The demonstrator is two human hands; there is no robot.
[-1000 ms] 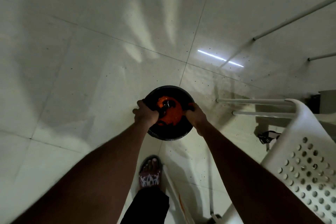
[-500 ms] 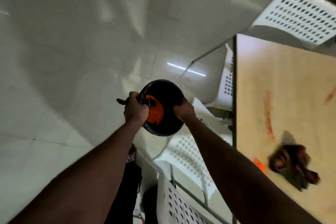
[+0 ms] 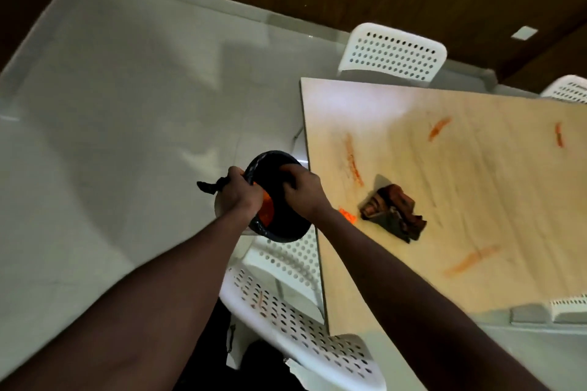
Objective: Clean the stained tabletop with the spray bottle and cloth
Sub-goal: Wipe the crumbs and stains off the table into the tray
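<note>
Head view: over the last second the view has swung from bare floor to the table. The bin, held over the floor tiles before, now hangs just off the table's left edge, above a chair seat. The grip looks unchanged. The left hand has its fingers curled tight on the near-left rim, by the knot of the black liner. The right hand has its fingers hooked over the right rim. Something orange lies inside the bin.

For the task, this reads as carrying the bin to the table rather than cleaning. The stains show no wiping and both hands are busy.

Counted:
- One table.
- One bin.
- One cloth, crumpled on the table right of the bin, touched by neither hand.
- Five orange marks: a long streak far of the cloth, two short ones farther right, one smear near-right, and a small blob at the left edge.
- Four white chairs, some only partly in view.
- No spray bottle in view.
</note>
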